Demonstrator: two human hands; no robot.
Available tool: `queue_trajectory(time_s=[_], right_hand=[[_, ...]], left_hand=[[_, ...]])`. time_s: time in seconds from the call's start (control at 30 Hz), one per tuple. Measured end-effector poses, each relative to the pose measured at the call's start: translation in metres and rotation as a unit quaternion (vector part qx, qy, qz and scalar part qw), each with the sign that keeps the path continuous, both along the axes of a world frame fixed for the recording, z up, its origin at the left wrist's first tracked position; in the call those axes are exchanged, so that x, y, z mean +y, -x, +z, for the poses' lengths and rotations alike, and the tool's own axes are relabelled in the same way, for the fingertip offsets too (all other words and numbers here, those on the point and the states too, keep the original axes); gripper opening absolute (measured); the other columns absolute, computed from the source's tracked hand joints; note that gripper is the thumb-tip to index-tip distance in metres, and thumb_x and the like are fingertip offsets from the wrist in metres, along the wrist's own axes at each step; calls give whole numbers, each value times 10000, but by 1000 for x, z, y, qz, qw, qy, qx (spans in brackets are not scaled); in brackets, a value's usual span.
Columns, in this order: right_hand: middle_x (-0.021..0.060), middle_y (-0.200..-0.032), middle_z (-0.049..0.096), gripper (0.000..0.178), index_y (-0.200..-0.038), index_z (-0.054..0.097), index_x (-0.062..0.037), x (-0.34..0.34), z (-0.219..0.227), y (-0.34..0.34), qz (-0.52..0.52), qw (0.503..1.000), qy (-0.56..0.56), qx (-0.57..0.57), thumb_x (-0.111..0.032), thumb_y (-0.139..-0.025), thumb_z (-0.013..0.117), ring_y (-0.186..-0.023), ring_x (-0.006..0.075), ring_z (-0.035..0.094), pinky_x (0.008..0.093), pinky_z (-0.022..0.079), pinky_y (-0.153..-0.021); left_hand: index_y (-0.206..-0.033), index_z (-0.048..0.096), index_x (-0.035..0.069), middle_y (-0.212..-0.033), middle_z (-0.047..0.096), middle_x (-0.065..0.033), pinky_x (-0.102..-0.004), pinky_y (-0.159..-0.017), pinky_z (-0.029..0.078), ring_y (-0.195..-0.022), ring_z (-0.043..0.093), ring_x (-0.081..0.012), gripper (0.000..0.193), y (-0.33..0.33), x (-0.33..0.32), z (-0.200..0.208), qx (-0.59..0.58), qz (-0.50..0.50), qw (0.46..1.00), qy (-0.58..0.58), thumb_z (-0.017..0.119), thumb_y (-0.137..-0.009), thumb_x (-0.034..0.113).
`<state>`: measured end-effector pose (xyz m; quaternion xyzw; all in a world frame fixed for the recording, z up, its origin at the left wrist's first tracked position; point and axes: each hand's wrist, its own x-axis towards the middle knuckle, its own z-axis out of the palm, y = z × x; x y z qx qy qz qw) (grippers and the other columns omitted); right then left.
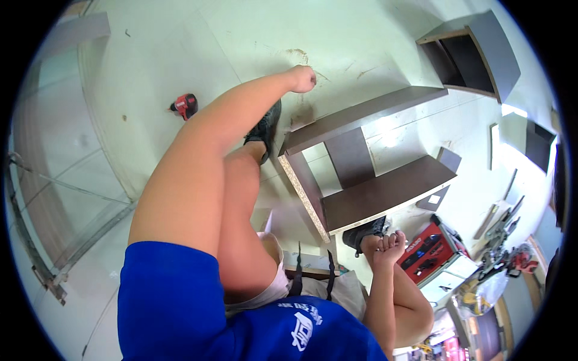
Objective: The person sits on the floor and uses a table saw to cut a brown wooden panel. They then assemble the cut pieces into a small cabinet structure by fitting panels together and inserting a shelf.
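Note:
My left hand is stretched out over the floor, beyond the far left corner of a dark brown panel assembly. Its fingers are curled into a fist, and anything inside is hidden. My right hand is above my right shoe, near the assembly's near right part. Those fingers are curled inward too, and I cannot make out anything in them. The assembly stands between my feet, two long boards joined by a side board with a raw chipboard edge. A red and black cordless drill lies on the floor at left.
A dark open cabinet box stands at the far right. Beside my right foot is a red and white box. Metal tools and loose boards lie further right. A glass-like framed panel is at left.

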<state>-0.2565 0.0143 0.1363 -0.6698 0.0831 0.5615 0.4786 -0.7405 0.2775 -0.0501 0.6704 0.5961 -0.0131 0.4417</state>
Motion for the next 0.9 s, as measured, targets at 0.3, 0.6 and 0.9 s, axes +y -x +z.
queue_trajectory(time_s=[0.3,0.6,0.9], right_hand=[[57,-972,610,144,-1083,567,-89,147,-79,207,321,944,70,21,-147,-956,603,-472,50,315,225,271,-425],[23,-734,556,105,-959,519,-104,129,-201,231,240,963,105,58,-132,-923,614,-495,140,470,273,356,-424],[52,-821,624,169,-1001,600,-36,126,-234,237,200,977,54,52,-166,-900,640,-651,171,595,308,449,-527]], left_hand=[[-1035,753,141,-1071,714,-139,-410,-840,544,-997,681,-309,251,-60,-33,-18,67,-90,987,114,651,-805,149],[-1055,747,104,-1054,720,-135,-415,-875,538,-987,682,-320,251,-63,-55,-53,-85,-13,993,86,652,-827,152],[-1050,739,79,-1030,709,-167,-424,-873,534,-964,677,-352,269,-60,-62,-53,-127,-39,990,39,634,-806,119]])
